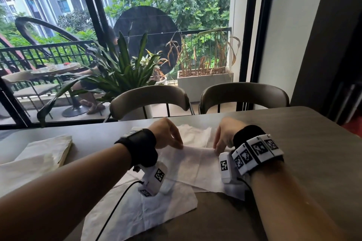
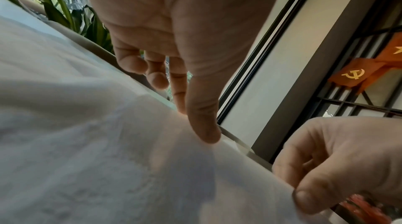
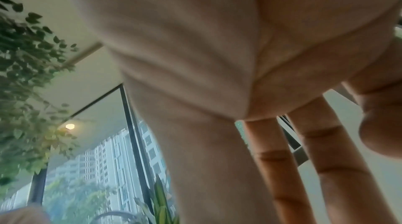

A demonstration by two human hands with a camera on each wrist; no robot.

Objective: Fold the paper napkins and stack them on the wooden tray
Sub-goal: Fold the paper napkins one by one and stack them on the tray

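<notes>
Hands, left hand and right hand, pinch thin crinkled white napkin fold.

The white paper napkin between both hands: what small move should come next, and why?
Probably carry the lifted edge of the white paper napkin over and press it flat. The left hand and right hand both pinch that edge; the fold looks half done. The stack of folded napkins lies at the left.
</notes>
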